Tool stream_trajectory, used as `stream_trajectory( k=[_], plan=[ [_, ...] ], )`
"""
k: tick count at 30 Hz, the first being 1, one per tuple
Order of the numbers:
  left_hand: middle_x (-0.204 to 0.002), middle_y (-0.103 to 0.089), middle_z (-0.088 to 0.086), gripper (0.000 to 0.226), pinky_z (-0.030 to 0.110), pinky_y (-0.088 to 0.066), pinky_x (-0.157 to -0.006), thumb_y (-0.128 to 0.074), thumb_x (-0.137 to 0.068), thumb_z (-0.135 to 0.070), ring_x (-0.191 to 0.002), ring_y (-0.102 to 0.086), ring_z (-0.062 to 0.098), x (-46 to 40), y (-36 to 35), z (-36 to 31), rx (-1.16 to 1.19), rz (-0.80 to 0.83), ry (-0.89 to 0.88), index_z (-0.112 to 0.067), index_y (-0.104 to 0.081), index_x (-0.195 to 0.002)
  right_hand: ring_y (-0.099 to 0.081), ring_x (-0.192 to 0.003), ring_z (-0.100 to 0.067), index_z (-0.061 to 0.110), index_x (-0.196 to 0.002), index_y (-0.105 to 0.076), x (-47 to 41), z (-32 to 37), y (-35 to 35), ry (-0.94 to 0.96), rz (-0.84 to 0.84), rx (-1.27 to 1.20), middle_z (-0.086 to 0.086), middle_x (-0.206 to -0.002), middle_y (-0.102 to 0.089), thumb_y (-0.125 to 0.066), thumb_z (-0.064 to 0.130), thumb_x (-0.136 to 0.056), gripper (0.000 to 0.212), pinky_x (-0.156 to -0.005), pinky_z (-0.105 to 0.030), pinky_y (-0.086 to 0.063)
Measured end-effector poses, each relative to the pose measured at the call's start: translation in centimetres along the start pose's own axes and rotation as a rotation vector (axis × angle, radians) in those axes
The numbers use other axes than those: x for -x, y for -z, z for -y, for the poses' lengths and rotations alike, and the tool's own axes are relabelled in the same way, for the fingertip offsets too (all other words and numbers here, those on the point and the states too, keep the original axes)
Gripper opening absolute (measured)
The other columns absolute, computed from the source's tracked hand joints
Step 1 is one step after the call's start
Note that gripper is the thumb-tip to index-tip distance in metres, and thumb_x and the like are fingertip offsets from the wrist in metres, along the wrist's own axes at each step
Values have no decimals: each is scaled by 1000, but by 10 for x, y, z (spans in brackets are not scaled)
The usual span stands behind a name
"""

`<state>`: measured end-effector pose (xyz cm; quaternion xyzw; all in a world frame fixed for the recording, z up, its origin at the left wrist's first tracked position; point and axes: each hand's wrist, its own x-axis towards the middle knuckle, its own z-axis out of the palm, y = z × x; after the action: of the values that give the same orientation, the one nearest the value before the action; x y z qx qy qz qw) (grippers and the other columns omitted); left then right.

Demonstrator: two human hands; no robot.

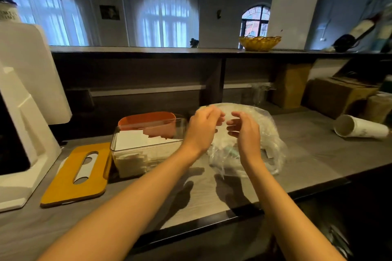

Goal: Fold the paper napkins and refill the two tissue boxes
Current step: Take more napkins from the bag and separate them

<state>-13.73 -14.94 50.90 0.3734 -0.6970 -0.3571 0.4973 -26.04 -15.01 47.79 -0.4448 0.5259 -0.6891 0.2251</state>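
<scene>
Grey wood-grain surface (307, 161) w/ dark front edge, runs left to right. On it, left to right: white machine (25, 133) at far left; yellow slotted lid (63, 184) lying flat just beside its base; clear tissue box (146, 148), open-topped, partly filled w/ white napkins, touching or nearly touching the lid's right end; orange tissue box (148, 119) directly behind the clear one; crumpled clear plastic bag (267, 150) near centre, holding white paper; white paper cup stack (360, 128) on its side at right, well apart from bag; brown cardboard boxes (337, 95) at back right.

Raised shelf (148, 49) behind carries a yellow basket (259, 43).
</scene>
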Motion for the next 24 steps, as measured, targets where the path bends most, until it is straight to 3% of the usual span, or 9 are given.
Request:
stream_trajectory(
  k=[3, 6, 8, 11, 14, 17, 20, 24],
  plan=[
    [-104, -66, 1, 33, 39, -51, -93, -38, -107, -28, -101, -61, 14, -3, -24, 13, -16, 41, 24, -13, -67, -105, -67, -88, -27, 16, -98, -67, -10, -16, 27, -121, 26, 95, -10, -89, -71, -35, 32, -106, 36, -83, -42, -55],
    [-109, -64, 3, 32, 39, -47, -95, -37, -108, -35, -104, -59, 20, -13, -42, 37, -101, 70, 60, -16, -63, -113, -65, -92, -24, 14, -93, -65, -19, -31, 44, -187, 32, 208, -12, -100, -71, -30, 34, -108, 42, -91, -44, -53],
    [-129, -59, 3, 40, 42, -45, -104, -34, -106, -47, -117, -55, 21, -22, -51, 56, -182, 110, 105, -21, -56, -128, -61, -93, -21, 17, -92, -61, -24, -39, 50, -191, 60, 268, -9, -104, -67, -28, 34, -109, 40, -93, -41, -48],
    [-164, -26, 1, 61, 42, -21, -122, -33, -104, -56, -151, -22, 22, -35, -62, 81, -343, 174, 149, -24, -30, -155, -53, -96, -18, 11, -107, -66, -35, -46, 52, -249, 145, 350, -4, -104, -59, -25, 43, -109, 52, -91, -32, -38],
    [-169, -4, -1, 74, 42, -4, -126, -40, -101, -58, -155, 4, 14, -51, -70, 97, -543, 213, 29, -23, -13, -161, -57, -109, -23, 4, -122, -66, -51, -53, 52, -204, 154, 397, -12, -124, -64, -23, 48, -107, 64, -101, -37, -39],
    [-169, 2, -1, 84, 46, 5, -125, -46, -98, -60, -154, 13, 15, -72, -77, 103, -744, 274, -66, -21, -8, -161, -51, -128, -24, 8, -137, -56, -71, -53, 52, -73, 215, 334, -12, -142, -55, -29, 46, -107, 56, -112, -38, -37],
    [-169, -3, 3, 82, 51, 5, -124, -54, -94, -61, -155, 9, 22, -91, -81, 107, -922, 228, -74, -18, -24, -157, -43, -137, -18, 15, -144, -49, -91, -54, 49, -75, 301, 261, -2, -148, -48, -32, 43, -107, 50, -114, -31, -32],
    [-163, -28, 6, 38, 53, -10, -123, -52, -100, -45, -153, -13, 28, -104, -74, 121, -873, 76, -6, -17, -62, -124, -45, -130, -8, 19, -144, -50, -111, -56, 43, -28, 354, 252, 4, -146, -50, -27, 52, -105, 56, -110, -28, -32]
  ],
)
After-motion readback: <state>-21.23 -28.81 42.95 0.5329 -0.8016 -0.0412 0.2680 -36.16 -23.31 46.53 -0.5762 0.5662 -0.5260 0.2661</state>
